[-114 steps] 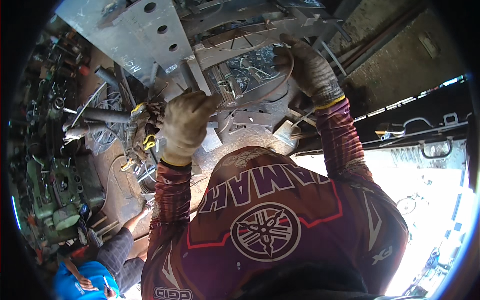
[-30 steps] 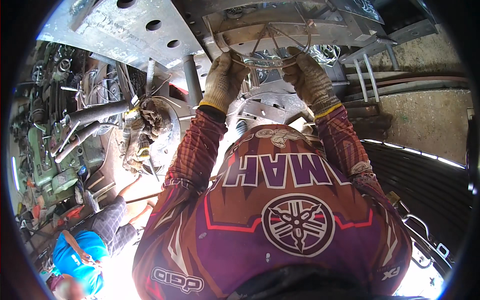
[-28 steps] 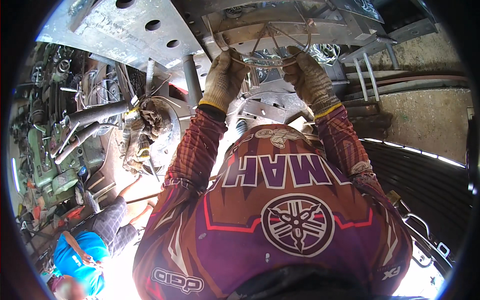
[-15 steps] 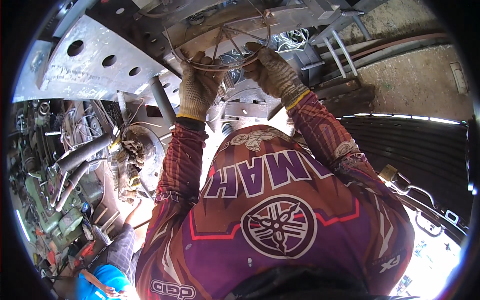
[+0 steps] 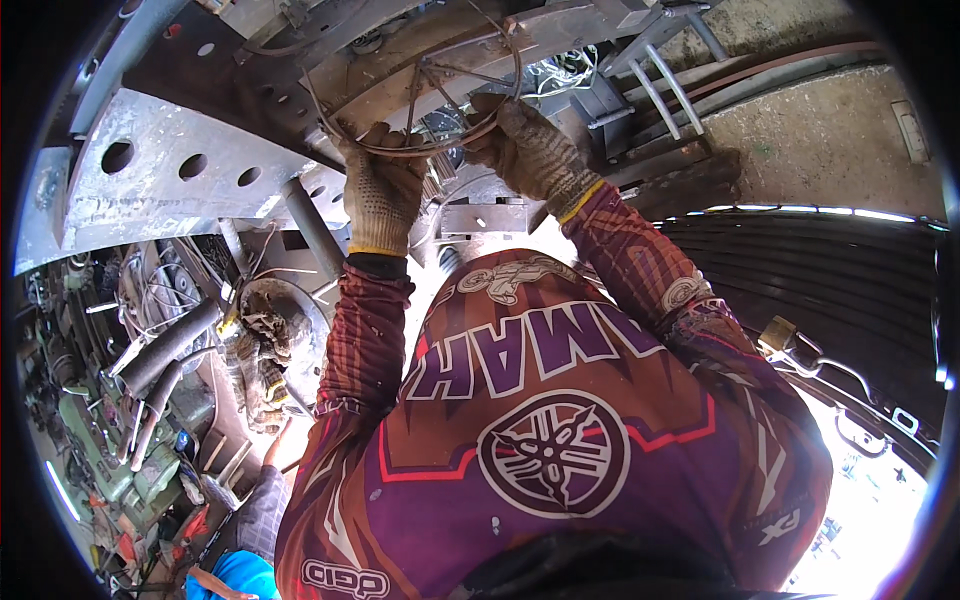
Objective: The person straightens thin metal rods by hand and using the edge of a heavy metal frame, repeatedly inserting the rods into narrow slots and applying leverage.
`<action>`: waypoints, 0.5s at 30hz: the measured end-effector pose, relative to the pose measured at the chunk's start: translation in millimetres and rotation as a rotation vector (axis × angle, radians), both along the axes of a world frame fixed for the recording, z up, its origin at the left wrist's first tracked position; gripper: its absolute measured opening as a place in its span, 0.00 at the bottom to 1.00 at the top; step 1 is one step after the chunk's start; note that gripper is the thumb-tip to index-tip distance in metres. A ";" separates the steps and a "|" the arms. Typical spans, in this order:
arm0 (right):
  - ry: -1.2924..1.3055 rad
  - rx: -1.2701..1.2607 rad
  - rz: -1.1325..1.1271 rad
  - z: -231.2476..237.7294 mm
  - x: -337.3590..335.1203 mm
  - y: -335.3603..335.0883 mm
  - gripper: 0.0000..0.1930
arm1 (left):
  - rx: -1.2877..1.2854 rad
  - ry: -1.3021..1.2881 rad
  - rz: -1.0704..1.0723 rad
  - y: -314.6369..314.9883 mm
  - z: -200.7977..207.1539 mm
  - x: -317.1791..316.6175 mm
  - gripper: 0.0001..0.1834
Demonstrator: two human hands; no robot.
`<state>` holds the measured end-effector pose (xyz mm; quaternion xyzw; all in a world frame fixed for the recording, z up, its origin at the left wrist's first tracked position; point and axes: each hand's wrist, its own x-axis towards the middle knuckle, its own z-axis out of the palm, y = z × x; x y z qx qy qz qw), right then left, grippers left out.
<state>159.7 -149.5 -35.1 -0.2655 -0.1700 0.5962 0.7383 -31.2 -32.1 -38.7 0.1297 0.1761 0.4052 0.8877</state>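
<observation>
Both my hands wear knitted work gloves with yellow cuff edges. Between them, at the upper middle, is a round frame of bent metal rod with thin straight rods branching inside it. My left hand has its fingers closed around the near left part of the curved rod. On the near right part, my right hand grips the same frame with bent fingers. The fingertips are partly hidden by the rod and gloves. Just behind the frame runs a long flat metal bar.
A steel plate with round holes spans the upper left. Dirty gloves hang by a round metal base. Green machinery and tangled cables crowd the left. Another person's blue top shows low left. A corrugated dark shutter stands right.
The whole view has turned a little, with the holed plate lower at left. Both hands and the rod frame sit slightly farther left, with the grip unchanged.
</observation>
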 end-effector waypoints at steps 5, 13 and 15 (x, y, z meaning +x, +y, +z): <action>-0.238 -0.264 -0.001 17.2 8.4 -4.3 0.23 | 0.151 0.204 0.004 -10.6 22.1 -9.9 0.30; -0.573 -0.323 -0.083 61.3 4.7 -22.7 0.16 | 0.412 0.664 -0.107 -14.9 53.3 -35.1 0.24; -0.567 -0.199 -0.141 57.7 1.2 -30.1 0.17 | 0.446 0.656 -0.108 -21.4 55.7 -42.3 0.25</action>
